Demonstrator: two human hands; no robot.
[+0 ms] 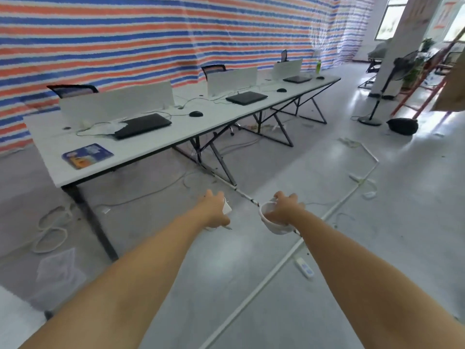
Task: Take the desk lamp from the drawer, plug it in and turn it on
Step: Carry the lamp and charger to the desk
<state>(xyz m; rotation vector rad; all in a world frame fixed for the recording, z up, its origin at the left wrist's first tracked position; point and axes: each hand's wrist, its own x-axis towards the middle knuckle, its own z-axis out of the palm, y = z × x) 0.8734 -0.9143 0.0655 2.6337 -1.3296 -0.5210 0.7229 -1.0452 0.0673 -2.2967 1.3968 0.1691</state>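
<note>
Desk lamp point(273, 224) parts are already out of the drawer, carried at arm's length above the floor, near the long white desk point(156, 149) on the left. Right hand point(284, 209) is curled around a round white piece; left hand point(214, 210) is closed on a flatter white piece. Plugging in and switching on remain, I judge; a power strip point(305, 267) lies on the floor at near right.

We see the white desk lamp point(273, 222) held in mid-air at about 6 o'clock, its round bowl-shaped part tilted at right, a flat white part at left.
</note>
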